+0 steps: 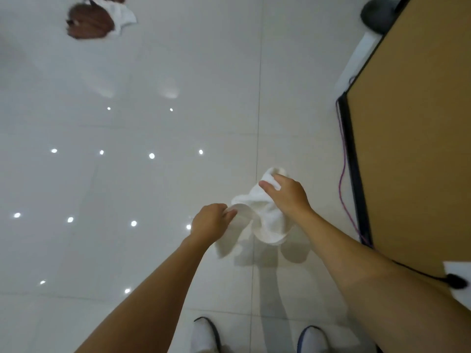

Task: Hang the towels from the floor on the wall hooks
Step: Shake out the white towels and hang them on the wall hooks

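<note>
Head view, looking straight down. Small white terry towel [257,220] is held between both hands in front of the body, above the glossy white tiled floor [127,123]. Its shadow on the tiles suggests it hangs clear of the floor, but that's not certain.

Left hand [212,220]: fingers curled, pinching a folded edge on the towel's left side. Right hand [288,197]: thumb and fingers closed round a bunched upper corner, with a bit of cloth poking out above the fingers. The rest of the cloth sags in a loose loop between the two grips.

More to collect: crumpled brown towel [89,24] with a second white towel [122,14] touching it, on the floor well ahead at top left, blurred. Wall hooks not in view.

Right side: tan worktop with black edge [420,123], thin purple cable [342,174] running down its side. White shoes [206,335] at bottom.

Step in hand, my read: sorting the towel out for hanging.
- Find one clean edge and draw the hands apart so the bunch opens.
- Hold firm with one hand while the other slides along the edge, so the towel doesn't drop.
- Keep the low hem off the tiles.
- Present a corner or mid-edge to the hook so it hangs even and won't slip.
- Mind the cable when turning.

Task looks early: one towel in hand, at least two on the floor.
</note>
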Available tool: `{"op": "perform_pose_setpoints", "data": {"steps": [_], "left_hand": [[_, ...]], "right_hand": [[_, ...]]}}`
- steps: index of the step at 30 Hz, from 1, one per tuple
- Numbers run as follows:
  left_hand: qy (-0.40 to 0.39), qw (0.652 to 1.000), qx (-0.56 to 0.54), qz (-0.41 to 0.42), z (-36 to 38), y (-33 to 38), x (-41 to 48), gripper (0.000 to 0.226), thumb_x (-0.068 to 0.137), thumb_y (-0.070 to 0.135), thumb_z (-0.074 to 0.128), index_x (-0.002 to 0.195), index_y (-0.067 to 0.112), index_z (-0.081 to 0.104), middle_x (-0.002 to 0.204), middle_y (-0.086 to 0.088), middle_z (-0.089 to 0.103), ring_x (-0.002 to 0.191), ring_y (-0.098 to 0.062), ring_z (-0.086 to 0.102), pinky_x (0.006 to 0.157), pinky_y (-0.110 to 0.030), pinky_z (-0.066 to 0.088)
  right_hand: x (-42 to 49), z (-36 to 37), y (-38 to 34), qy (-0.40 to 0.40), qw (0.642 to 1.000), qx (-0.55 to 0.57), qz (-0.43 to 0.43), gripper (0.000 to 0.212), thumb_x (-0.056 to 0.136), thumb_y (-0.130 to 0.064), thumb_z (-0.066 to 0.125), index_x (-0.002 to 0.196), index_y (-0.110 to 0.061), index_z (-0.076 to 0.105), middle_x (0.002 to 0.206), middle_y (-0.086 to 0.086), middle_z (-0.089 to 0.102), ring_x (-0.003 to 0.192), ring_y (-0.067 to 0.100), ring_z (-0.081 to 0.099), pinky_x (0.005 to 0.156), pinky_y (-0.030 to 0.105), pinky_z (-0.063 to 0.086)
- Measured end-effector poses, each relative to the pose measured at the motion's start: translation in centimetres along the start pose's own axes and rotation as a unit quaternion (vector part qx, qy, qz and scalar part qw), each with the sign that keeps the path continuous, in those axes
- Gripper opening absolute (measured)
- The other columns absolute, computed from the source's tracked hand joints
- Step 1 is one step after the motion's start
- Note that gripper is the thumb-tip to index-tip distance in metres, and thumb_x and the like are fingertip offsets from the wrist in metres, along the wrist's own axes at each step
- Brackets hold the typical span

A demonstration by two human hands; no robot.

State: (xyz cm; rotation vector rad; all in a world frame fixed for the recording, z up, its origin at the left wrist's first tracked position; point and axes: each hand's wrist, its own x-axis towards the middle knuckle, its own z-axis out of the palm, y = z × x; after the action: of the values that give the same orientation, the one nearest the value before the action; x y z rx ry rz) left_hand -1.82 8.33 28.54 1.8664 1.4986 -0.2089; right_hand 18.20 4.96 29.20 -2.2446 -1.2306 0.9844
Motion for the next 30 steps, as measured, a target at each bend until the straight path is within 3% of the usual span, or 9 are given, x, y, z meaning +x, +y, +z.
{"op": "perform_pose_setpoints", "data": {"steps": [5, 10, 12, 14, 17, 21, 24, 30], "left_hand": [[0.081, 0.995, -0.047, 0.02, -17.4, 7.0, -9.5, 0.038, 0.098, 0.042, 0.047, 0.067, 0.022, 0.051, 0.068, 0.007, 0.053, 0.066, -0.014, 0.051, 0.053, -0.024, 0.034], [0.173, 0.982, -0.062, 0.045, -34.9, 12.3, -19.1, 0.041, 0.097, 0.045, 0.049, 0.074, 0.013, 0.059, 0.071, 0.002, 0.058, 0.07, -0.018, 0.055, 0.06, -0.03, 0.04], [0.211, 0.973, -0.07, 0.058, -41.0, 13.8, -22.8, 0.044, 0.097, 0.044, 0.05, 0.08, 0.006, 0.062, 0.072, -0.002, 0.059, 0.072, -0.021, 0.055, 0.064, -0.033, 0.041], [0.24, 0.964, -0.082, 0.074, -46.2, 14.8, -26.0, 0.044, 0.097, 0.043, 0.051, 0.083, 0.004, 0.064, 0.075, -0.005, 0.062, 0.075, -0.023, 0.057, 0.067, -0.035, 0.045], [0.271, 0.954, -0.084, 0.099, -52.1, 15.5, -29.8, 0.042, 0.097, 0.043, 0.052, 0.089, 0.005, 0.067, 0.083, -0.006, 0.066, 0.081, -0.023, 0.06, 0.077, -0.04, 0.05], [0.308, 0.939, -0.071, 0.137, -57.8, 15.1, -33.5, 0.032, 0.096, 0.04, 0.055, 0.082, 0.013, 0.065, 0.072, 0.005, 0.057, 0.073, -0.016, 0.054, 0.065, -0.032, 0.044], [0.326, 0.93, -0.063, 0.157, -60.8, 14.0, -35.4, 0.03, 0.096, 0.039, 0.055, 0.088, 0.013, 0.067, 0.074, 0.008, 0.055, 0.071, -0.011, 0.053, 0.067, -0.031, 0.047], [0.355, 0.919, -0.072, 0.156, -65.0, 12.5, -36.3, 0.043, 0.094, 0.044, 0.057, 0.092, 0.003, 0.07, 0.082, -0.012, 0.067, 0.076, -0.026, 0.061, 0.074, -0.046, 0.052]], "right_hand": [[-5.3, -13.2, -15.5, 0.038, 0.996, 0.005, -0.074, 0.047, 0.09, -0.055, 0.055, 0.123, -0.022, 0.062, 0.113, 0.007, 0.058, 0.105, 0.028, 0.056, 0.084, 0.033, 0.044], [-11.9, -24.8, -30.3, 0.046, 0.985, 0.04, -0.16, 0.03, 0.093, -0.048, 0.057, 0.094, -0.017, 0.06, 0.09, 0.004, 0.062, 0.084, 0.024, 0.057, 0.073, 0.036, 0.046], [-14.5, -28.3, -35.7, 0.058, 0.978, 0.04, -0.194, 0.027, 0.093, -0.047, 0.056, 0.081, -0.023, 0.054, 0.081, 0.001, 0.06, 0.078, 0.022, 0.057, 0.066, 0.033, 0.044], [-16.7, -31.1, -40.8, 0.07, 0.971, 0.037, -0.224, 0.028, 0.094, -0.047, 0.054, 0.082, -0.022, 0.052, 0.079, -0.001, 0.059, 0.074, 0.019, 0.056, 0.063, 0.03, 0.041], [-19.8, -33.9, -46.9, 0.084, 0.96, 0.035, -0.264, 0.03, 0.095, -0.047, 0.054, 0.084, -0.019, 0.05, 0.078, -0.002, 0.057, 0.072, 0.017, 0.054, 0.063, 0.028, 0.041], [-23.0, -35.8, -53.2, 0.106, 0.947, 0.032, -0.3, 0.036, 0.095, -0.049, 0.053, 0.098, -0.013, 0.054, 0.092, 0.007, 0.062, 0.083, 0.024, 0.06, 0.076, 0.038, 0.052], [-24.9, -35.8, -56.4, 0.123, 0.938, 0.024, -0.323, 0.036, 0.095, -0.049, 0.052, 0.097, -0.013, 0.054, 0.09, 0.006, 0.061, 0.083, 0.026, 0.06, 0.076, 0.039, 0.052], [-25.5, -34.8, -60.4, 0.169, 0.926, -0.009, -0.337, 0.046, 0.094, -0.051, 0.053, 0.091, -0.005, 0.053, 0.083, 0.014, 0.061, 0.079, 0.033, 0.059, 0.073, 0.046, 0.051]]}}
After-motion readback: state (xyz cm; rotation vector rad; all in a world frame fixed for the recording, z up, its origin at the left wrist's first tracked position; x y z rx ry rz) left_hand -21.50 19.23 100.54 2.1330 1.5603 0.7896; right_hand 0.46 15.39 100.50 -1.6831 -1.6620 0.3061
